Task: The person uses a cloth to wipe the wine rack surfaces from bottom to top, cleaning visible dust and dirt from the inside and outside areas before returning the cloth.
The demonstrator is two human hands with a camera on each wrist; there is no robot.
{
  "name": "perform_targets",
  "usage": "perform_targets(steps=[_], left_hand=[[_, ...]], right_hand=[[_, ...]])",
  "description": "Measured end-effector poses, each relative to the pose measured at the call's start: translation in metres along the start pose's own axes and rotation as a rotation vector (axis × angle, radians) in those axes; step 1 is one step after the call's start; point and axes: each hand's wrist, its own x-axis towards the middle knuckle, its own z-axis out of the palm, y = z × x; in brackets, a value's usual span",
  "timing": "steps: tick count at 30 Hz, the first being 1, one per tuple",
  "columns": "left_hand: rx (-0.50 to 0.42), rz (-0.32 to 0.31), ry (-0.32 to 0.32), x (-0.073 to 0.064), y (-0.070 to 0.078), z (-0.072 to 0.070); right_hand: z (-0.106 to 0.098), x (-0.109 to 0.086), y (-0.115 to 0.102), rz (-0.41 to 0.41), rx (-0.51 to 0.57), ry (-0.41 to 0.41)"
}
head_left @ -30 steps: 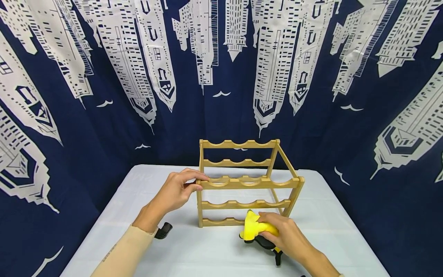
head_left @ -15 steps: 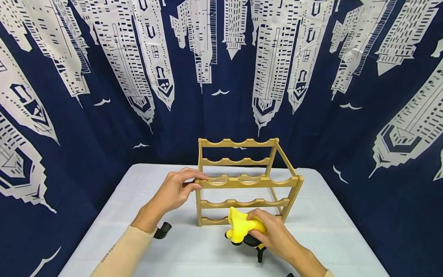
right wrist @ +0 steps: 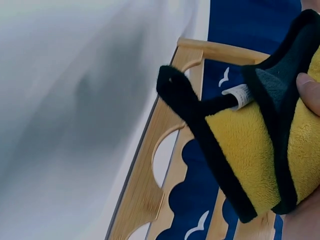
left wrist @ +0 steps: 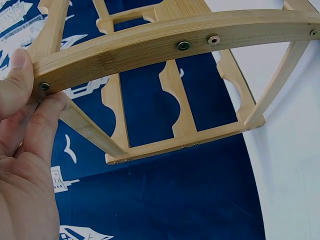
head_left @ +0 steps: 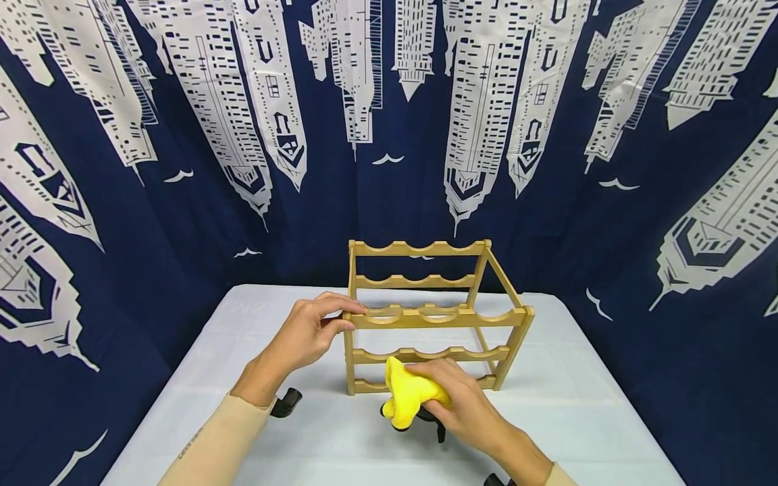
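A light wooden wine rack (head_left: pixel 437 318) with scalloped rails stands on the table. My left hand (head_left: pixel 310 334) grips its upper front left corner; in the left wrist view the thumb and fingers of that hand (left wrist: pixel 25 135) lie on either side of the end of a curved side bar (left wrist: pixel 125 47). In front of the lower rails, my right hand (head_left: pixel 458 401) holds a bunched yellow cloth (head_left: pixel 404 398). The right wrist view shows the cloth (right wrist: pixel 245 155) folded, with black edging, a black corner and a small white tag (right wrist: pixel 239 96). My right palm is mostly hidden.
A white-covered table (head_left: pixel 292 452) bears the rack near its back edge. Behind and around it hangs a dark blue curtain (head_left: pixel 389 209) printed with white buildings and birds. A black device (head_left: pixel 287 403) sits by my left wrist.
My right hand has moved left and slightly up along the rack's front, carrying the yellow cloth. The left hand keeps its grip on the corner, and the rack stays in place.
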Motion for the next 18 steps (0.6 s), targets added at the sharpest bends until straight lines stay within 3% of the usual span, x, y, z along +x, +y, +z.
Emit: perform_targets(steps=[10,18], left_hand=[[-0.008,-0.015,-0.002,0.000,-0.001,-0.002],[-0.016,-0.008,0.000,0.001,0.001,0.000]], right_hand=[[0.039,0.036,-0.017,-0.069,0.004,0.041],[0.074,0.055,-0.031,0.067,-0.143,0.120]])
